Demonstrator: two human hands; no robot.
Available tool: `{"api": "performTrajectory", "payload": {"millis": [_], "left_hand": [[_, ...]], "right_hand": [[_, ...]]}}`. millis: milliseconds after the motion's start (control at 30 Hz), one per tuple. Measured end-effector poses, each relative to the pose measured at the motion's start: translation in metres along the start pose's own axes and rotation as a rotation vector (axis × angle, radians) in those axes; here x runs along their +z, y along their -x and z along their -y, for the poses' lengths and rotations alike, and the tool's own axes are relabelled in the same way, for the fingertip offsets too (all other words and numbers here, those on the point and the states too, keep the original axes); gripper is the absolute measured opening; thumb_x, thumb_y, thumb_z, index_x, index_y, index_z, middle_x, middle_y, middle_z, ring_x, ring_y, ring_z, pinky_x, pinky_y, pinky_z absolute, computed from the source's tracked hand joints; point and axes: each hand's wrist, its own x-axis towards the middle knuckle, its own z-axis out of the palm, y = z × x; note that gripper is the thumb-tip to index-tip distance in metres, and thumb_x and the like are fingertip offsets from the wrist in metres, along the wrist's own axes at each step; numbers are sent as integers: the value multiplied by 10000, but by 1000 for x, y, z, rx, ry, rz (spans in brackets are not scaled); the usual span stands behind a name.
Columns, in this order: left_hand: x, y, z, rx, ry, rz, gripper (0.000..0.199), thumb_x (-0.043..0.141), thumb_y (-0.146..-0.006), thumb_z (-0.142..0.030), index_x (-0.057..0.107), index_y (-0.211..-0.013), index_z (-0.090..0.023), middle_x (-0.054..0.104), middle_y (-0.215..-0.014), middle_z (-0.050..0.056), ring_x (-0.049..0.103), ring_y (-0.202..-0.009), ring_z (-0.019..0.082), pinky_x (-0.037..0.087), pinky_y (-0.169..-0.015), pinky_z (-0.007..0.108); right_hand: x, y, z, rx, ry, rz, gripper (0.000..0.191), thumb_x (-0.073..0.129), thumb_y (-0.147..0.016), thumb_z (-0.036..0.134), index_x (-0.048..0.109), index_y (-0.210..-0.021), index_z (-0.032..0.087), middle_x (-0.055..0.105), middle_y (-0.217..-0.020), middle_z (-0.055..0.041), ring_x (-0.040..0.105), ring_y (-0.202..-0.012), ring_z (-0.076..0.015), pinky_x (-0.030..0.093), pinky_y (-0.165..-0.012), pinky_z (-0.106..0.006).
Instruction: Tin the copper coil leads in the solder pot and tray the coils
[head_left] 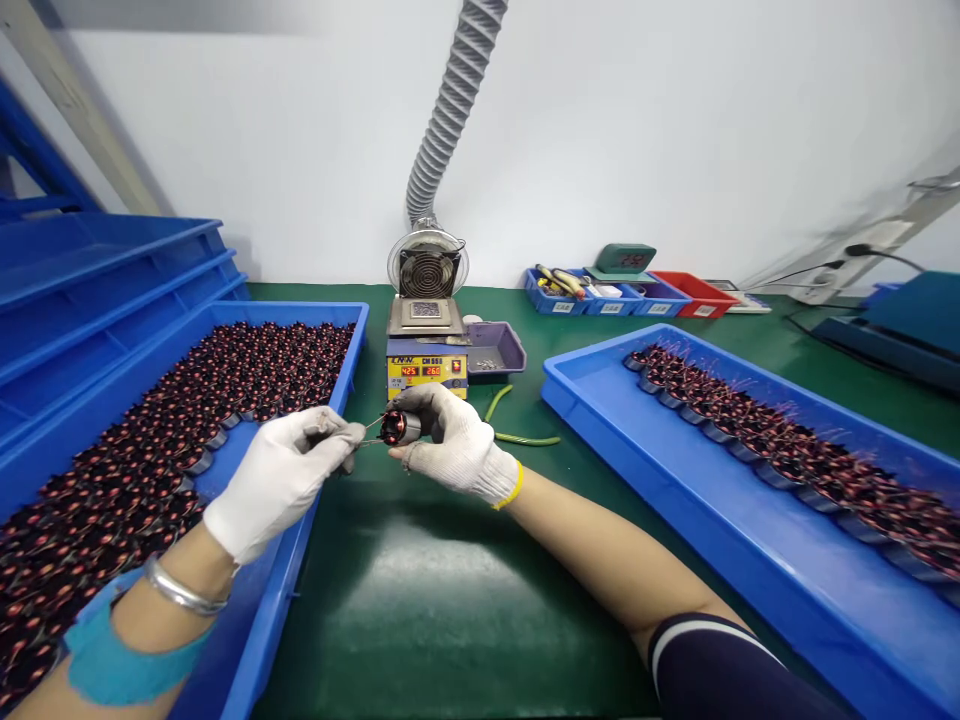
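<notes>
Both hands wear white gloves with greyish, worn fingertips. My right hand [454, 445] holds a small round motor part [400, 428] with a metal rim and a black and copper face turned to the left. Thin wire leads [372, 441] stick out from that face, and my left hand [307, 450] pinches their ends. Just behind the part stands a yellow solder pot unit [426, 372] with red digits. To the left, a blue tray [361, 335] is densely filled with similar parts. Another blue tray [592, 390] on the right holds rows of them with wires standing up.
A grey duct [457, 100] runs down to a fan behind the unit. Beside it are a purple tray [510, 348] and green tubing [525, 439]. Small bins [607, 305], one red bin [694, 290] and a green clock [625, 259] line the wall. Blue trays [112, 260] are stacked at left.
</notes>
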Motion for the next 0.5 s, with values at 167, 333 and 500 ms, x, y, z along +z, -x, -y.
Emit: {"api": "performTrajectory", "payload": {"millis": [167,333,500], "left_hand": [[-20,-1,3,38,208,-233,146,630,-691,-320,579,-612,-207,520,-495,-29,477,-485,128,394,-475,273],[-15,-7,16,48,266,-220,207,599,-736,-385,567,-683,-188,558,-603,-10,532,-561,136,433,-516,276],[6,-7,12,-66,122,49,361,591,-712,-501,553,-830,-161,587,-680,4,541,-582,134,426,-510,259]], "right_hand": [[0,-2,-2,23,-47,-123,450,706,-556,153,492,-949,201,587,-935,-18,625,-813,-148,516,-843,-356],[3,2,0,9,-32,-118,446,713,-538,151,485,-918,204,585,-920,-14,624,-813,-153,517,-839,-351],[10,5,-1,1,-51,-114,452,726,-530,167,481,-907,206,584,-878,-8,614,-785,-146,525,-798,-326]]}}
